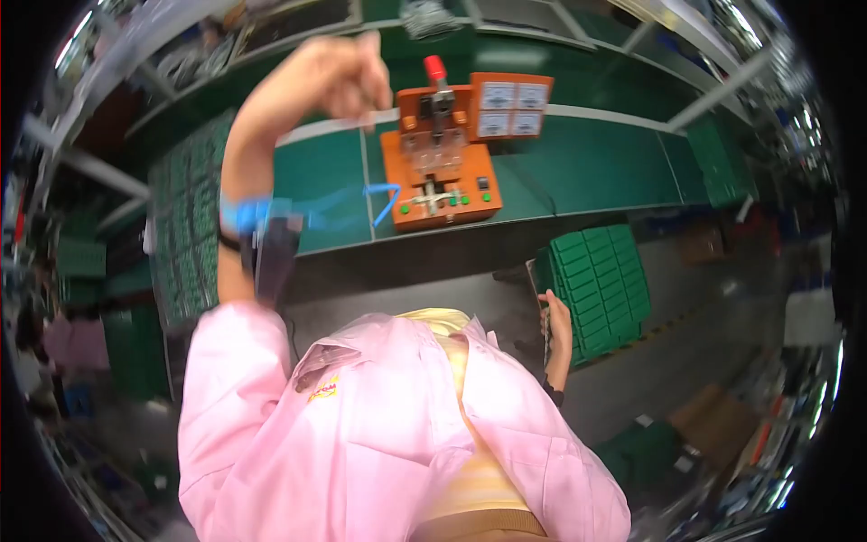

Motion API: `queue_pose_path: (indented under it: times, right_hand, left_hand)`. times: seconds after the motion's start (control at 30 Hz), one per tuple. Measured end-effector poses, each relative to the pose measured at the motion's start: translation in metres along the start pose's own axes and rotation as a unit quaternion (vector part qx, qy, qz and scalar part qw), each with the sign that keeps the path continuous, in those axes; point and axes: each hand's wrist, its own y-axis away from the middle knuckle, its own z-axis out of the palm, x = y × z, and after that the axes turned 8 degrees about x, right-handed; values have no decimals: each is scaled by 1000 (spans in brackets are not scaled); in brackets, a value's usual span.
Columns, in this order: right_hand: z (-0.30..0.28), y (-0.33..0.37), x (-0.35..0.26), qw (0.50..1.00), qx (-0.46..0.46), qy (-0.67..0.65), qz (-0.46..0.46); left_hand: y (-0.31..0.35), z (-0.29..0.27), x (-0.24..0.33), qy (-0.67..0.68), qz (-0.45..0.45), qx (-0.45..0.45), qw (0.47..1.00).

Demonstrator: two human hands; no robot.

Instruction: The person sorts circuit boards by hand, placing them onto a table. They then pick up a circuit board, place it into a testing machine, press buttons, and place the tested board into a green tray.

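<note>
My left hand is raised over the green bench at the left of an orange test fixture, its fingers bent and smeared by motion. A blue wrist strap circles that forearm, and a dark device sits beside it. The fixture has a red-handled toggle clamp, a clear plate and green buttons along its front. Low on the right, my right hand is beside a stack of green compartment trays. Its fingers are partly curled round something narrow that I cannot make out.
An orange panel with white labels stands at the fixture's right. A blue cord hangs by the fixture's left edge. Trays of green parts stand at the far left. The bench's front edge runs across, with shelving behind.
</note>
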Motion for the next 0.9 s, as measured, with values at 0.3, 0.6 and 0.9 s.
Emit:
queue_pose_path:
  times: [0.3, 0.6, 0.9]
  right_hand:
    - [192, 43, -92, 922, -271, 179, -210]
    - [264, -23, 64, 775, -423, 456, -115]
    - [265, -96, 121, 600, -446, 658, -91]
  left_hand:
    - [239, 3, -139, 261, -124, -29, 957]
    - [303, 328, -513, 212, -304, 83, 925]
    - [320, 565, -644, -191, -440, 131, 868]
